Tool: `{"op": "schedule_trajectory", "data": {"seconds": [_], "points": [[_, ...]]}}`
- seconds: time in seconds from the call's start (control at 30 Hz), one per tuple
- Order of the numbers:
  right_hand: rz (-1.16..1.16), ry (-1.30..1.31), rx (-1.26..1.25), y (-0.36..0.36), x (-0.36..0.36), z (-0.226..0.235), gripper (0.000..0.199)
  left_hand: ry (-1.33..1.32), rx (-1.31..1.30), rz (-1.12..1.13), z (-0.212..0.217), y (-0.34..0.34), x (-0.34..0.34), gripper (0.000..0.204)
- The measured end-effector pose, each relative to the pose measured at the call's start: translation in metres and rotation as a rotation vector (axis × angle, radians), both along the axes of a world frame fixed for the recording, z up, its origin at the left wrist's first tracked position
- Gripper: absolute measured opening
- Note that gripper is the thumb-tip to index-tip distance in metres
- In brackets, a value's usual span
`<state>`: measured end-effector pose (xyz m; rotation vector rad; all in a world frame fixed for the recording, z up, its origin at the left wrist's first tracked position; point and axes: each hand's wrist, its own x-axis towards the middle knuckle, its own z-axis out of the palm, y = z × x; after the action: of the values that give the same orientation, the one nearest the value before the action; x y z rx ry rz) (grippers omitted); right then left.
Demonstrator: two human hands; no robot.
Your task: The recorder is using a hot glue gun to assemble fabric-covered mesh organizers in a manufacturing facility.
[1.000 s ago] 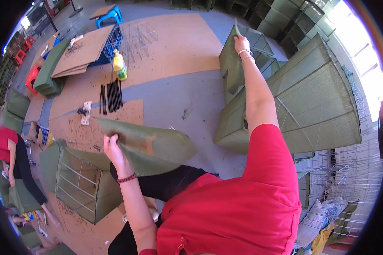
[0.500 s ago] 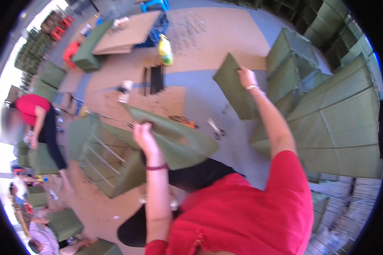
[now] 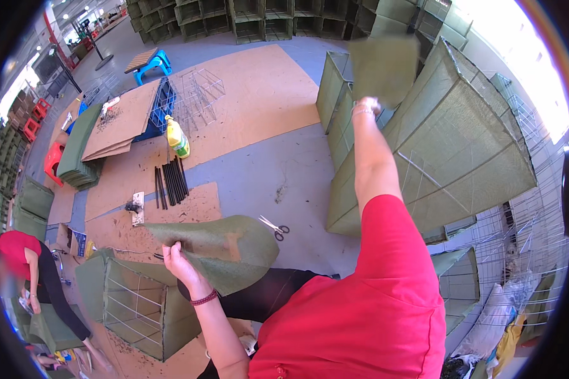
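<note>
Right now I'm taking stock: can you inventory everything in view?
Curved panel: one, green, lower centre
Blurred panel: one, green, upper right
Scissors: one pair, dark-handled, floor centre
Rods: roughly ten, black, left of centre
Bottle: one, yellow, beyond rods
Strip: one, white, beside rods
Panel stack: one, green, upper left
Cardboard sheets: several, brown, beside panel stack
Wood-topped stool: one, blue, top left
Low stools: several, red, far left
Wire frames: several, grey, upper left, right edge
Open box: one, green, lower left
Large boxes: several, green, right
Background boxes: many, green, top edge
Co-worker: at least one, red top, far left
Left grip: one, bare, on curved panel
Right grip: one, bare, on blurred panel
</note>
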<state>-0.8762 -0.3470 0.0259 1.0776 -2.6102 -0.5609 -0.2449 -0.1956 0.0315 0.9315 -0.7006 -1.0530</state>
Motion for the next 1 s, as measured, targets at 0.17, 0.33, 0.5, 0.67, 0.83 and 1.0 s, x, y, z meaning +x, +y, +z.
{"op": "schedule_trajectory", "data": {"seconds": [0.17, 0.33, 0.5, 0.67, 0.83, 1.0], "points": [[-1.102, -1.156, -2.647, -0.031, 0.011, -0.072, 0.029, -0.055, 0.001, -0.019, -0.018, -0.004, 0.009, 0.024], [-0.904, -1.447, -2.914, 0.005, -0.033, -0.115, 0.030, 0.010, -0.008, -0.078, -0.011, -0.006, -0.016, 0.023], [-0.686, -1.329, -2.517, 0.003, 0.079, -0.072, 0.037, -0.017, 0.004, 0.013, -0.002, 0.003, -0.005, 0.019], [-0.511, -1.426, -2.474, -0.007, 0.101, -0.044, 0.033, 0.002, -0.012, 0.030, -0.008, -0.002, -0.005, 0.017], [-0.395, -1.840, -2.267, -0.004, 0.071, -0.078, 0.036, 0.002, -0.042, -0.014, -0.006, 0.001, -0.012, 0.016], [-0.502, -1.568, -2.063, -0.013, 0.128, -0.080, 0.044, 0.056, -0.013, 0.068, -0.005, 0.007, -0.005, 0.015]]}}
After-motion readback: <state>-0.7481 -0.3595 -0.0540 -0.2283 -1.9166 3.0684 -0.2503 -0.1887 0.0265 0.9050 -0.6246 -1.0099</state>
